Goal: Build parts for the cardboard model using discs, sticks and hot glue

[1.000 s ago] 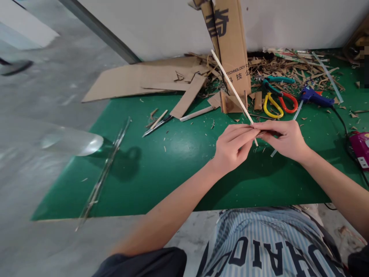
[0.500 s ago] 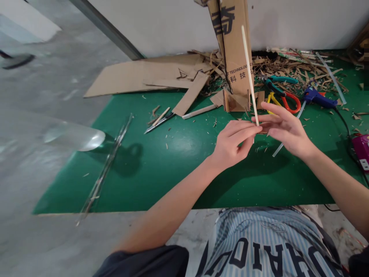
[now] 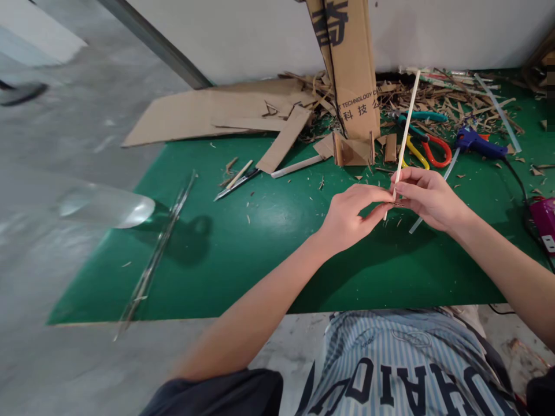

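Note:
A thin pale wooden stick (image 3: 408,124) stands tilted to the right between my hands, its lower tip showing just below the fingers. My right hand (image 3: 427,195) is closed on the stick near its lower end, with thumb and fingers pinching it. My left hand (image 3: 356,212) pinches a small thin piece of cardboard (image 3: 398,203), seen almost edge-on where the stick crosses it. Whether the stick goes through the cardboard or beside it, I cannot tell. Behind my hands stands a tall cardboard structure (image 3: 355,75) with a small open cardboard holder (image 3: 354,153) at its foot.
A blue glue gun (image 3: 483,144), pliers (image 3: 422,117) and red-and-yellow handles (image 3: 437,151) lie to the right. Cardboard scraps (image 3: 433,101) pile along the wall. A craft knife (image 3: 236,184), clear sticks (image 3: 160,245) and a transparent container (image 3: 108,206) are at left. A purple power strip (image 3: 544,222) sits far right.
The stick has swung from leaning left to leaning right. My right hand, whose fingers were spread beside it, has closed on it. My left hand keeps its pinch.

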`<state>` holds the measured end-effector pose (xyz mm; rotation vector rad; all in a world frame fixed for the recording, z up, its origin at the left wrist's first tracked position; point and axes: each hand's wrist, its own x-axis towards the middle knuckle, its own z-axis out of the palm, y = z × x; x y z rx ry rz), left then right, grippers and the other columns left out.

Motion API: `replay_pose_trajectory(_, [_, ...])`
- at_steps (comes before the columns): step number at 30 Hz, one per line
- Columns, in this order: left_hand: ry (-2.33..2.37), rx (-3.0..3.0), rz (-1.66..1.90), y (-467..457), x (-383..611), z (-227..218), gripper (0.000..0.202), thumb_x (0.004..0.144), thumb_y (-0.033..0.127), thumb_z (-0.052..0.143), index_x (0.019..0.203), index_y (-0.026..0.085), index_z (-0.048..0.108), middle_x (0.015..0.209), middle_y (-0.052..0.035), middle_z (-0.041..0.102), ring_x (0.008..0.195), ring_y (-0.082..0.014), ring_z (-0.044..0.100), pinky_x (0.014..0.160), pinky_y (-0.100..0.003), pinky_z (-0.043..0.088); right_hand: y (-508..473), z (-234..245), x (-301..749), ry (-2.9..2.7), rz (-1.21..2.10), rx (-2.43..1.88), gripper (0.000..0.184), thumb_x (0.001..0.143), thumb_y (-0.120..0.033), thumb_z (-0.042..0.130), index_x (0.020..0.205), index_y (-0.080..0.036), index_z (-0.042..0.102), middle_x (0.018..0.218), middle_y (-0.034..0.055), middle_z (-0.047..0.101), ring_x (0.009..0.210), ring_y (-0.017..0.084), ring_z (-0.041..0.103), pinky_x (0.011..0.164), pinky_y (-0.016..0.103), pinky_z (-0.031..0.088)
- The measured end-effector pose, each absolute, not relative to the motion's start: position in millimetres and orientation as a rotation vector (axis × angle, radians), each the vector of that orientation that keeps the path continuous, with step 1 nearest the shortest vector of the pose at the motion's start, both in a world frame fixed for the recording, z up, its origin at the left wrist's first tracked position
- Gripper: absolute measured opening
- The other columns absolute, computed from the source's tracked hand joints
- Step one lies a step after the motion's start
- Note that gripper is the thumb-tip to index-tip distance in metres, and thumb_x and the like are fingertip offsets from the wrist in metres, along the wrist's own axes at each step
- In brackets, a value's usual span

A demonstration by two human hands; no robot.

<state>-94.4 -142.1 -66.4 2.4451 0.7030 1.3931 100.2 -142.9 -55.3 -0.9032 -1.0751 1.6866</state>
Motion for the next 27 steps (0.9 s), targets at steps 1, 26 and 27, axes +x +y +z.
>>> replay_pose_trajectory(1, [0.696,2.439,1.380,-141,-95,-67,0.012,0.091,0.012,0.070,0.098,0.021,0.069,0.093,-0.0013,0.082,0.088,-0.0131,0.078,0.080,-0.023,0.062,-143,-55,101,-1.081,1.689,-0.911,0.031,0.071,-0.041,0.090,0.083,-0.020,0.070,0.077,-0.0016,0.066,0.070,0.011,0.062,0.078,0.033,0.060])
replay_pose_trajectory(26, [0.906,1.890,1.227,-126,-94,-55,0.027,0.093,0.040,0.068,0.114,0.021,0.069,0.101,-0.0058,0.078,0.093,-0.0161,0.075,0.072,-0.025,0.060,-146,-54,92,-1.620,1.166,-1.037,0.012,0.086,-0.033,0.071,0.091,-0.021,0.071,0.088,0.0032,0.075,0.079,0.017,0.070,0.076,0.036,0.060])
replay_pose_trajectory(27, [0.912,1.906,1.204,-124,-92,-48,0.025,0.091,0.038,0.071,0.109,0.021,0.071,0.094,-0.0041,0.078,0.085,-0.0147,0.074,0.066,-0.023,0.057,-146,-55,90,-1.651,1.138,-1.040,0.011,0.087,-0.031,0.070,0.090,-0.021,0.071,0.088,0.0031,0.075,0.078,0.017,0.070,0.075,0.037,0.060])
